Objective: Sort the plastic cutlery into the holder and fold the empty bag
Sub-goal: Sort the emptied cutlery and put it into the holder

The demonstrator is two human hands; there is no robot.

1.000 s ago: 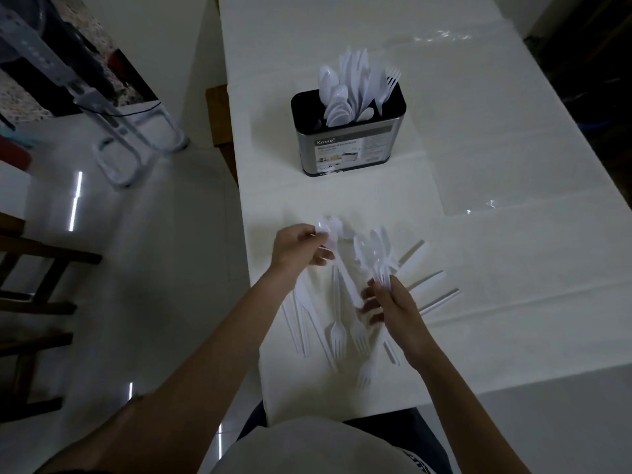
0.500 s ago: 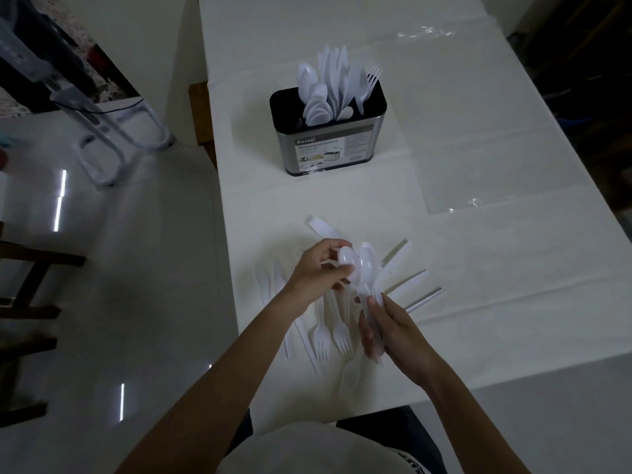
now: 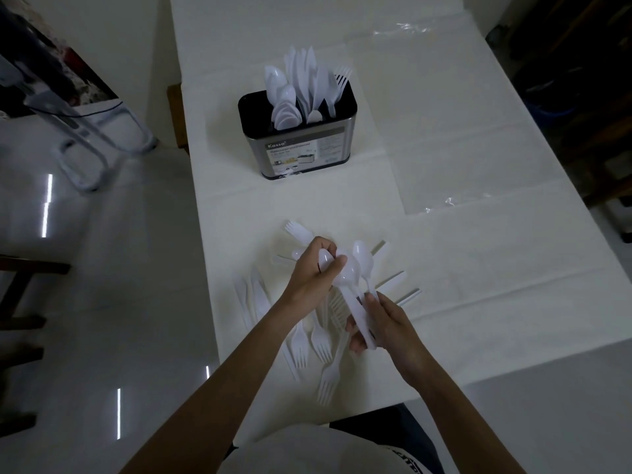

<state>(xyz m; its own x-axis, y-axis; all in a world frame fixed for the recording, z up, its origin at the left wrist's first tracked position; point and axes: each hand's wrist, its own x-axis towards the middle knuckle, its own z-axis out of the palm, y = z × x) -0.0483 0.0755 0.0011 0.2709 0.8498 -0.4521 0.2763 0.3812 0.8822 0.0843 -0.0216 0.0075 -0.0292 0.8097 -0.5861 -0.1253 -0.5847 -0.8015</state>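
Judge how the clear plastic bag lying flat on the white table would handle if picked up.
The clear plastic bag is probably floppy: it lies flat with crinkled, glinting edges. Likely very light, since the white table shows through the thin film.

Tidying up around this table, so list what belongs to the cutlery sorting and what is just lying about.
Belongs: holder; spoons gripped by left hand and right hand; loose forks; knives; clear bag.
Lying about: metal frame on the floor; wooden chair.
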